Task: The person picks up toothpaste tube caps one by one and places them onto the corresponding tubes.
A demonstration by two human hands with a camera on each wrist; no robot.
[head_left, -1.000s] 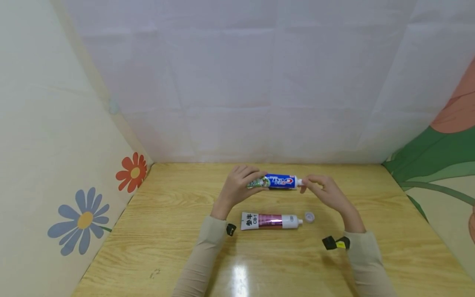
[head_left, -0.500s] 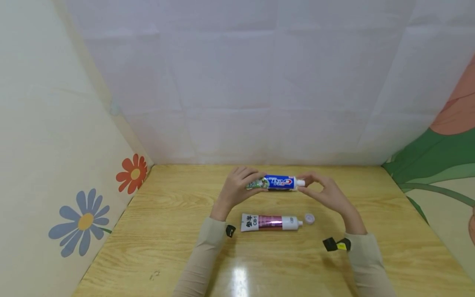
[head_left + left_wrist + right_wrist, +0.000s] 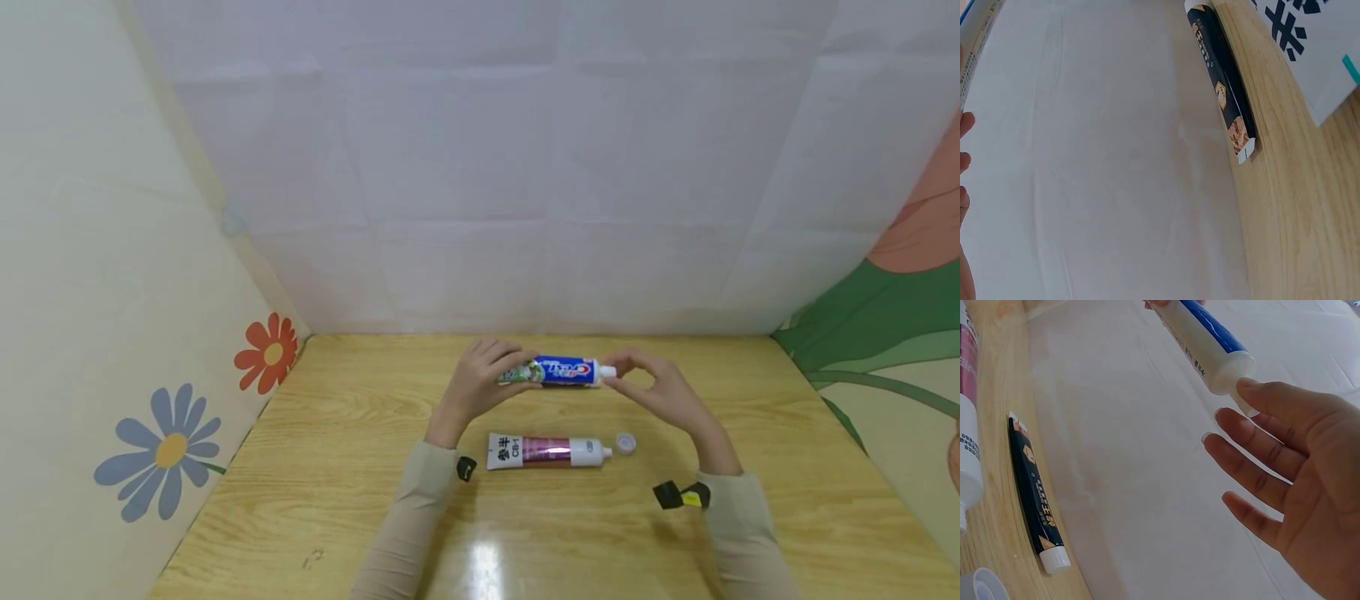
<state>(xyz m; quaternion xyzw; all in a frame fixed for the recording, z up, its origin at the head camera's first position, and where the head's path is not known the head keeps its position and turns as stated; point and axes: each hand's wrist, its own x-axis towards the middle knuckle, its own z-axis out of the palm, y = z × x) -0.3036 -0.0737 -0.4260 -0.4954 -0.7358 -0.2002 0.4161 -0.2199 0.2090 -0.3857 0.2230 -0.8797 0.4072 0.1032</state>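
Observation:
My left hand [image 3: 480, 375] grips a blue, green and white toothpaste tube [image 3: 567, 371] by its tail half, level above the back of the table. My right hand [image 3: 663, 392] pinches its white cap [image 3: 1245, 403] between thumb and forefinger; in the right wrist view the other fingers are spread out below. Nearer the front lies a pink and white toothpaste tube [image 3: 547, 451], nozzle bare and pointing right. Just beyond that nozzle sits a loose white cap [image 3: 626, 443]. A black toothpaste tube [image 3: 1035, 494] with a white cap shows in both wrist views, hidden in the head view.
The wooden table [image 3: 360, 517] ends at a white cloth backdrop [image 3: 465, 167]. Panels painted with flowers stand at the left and right sides. Black straps [image 3: 681, 495] are worn near both sleeve cuffs.
My right fingers have shifted on the cap, from covering its end to thumb and forefinger on either side. The blue tube has turned slightly in place; the pink tube and loose cap have stayed put.

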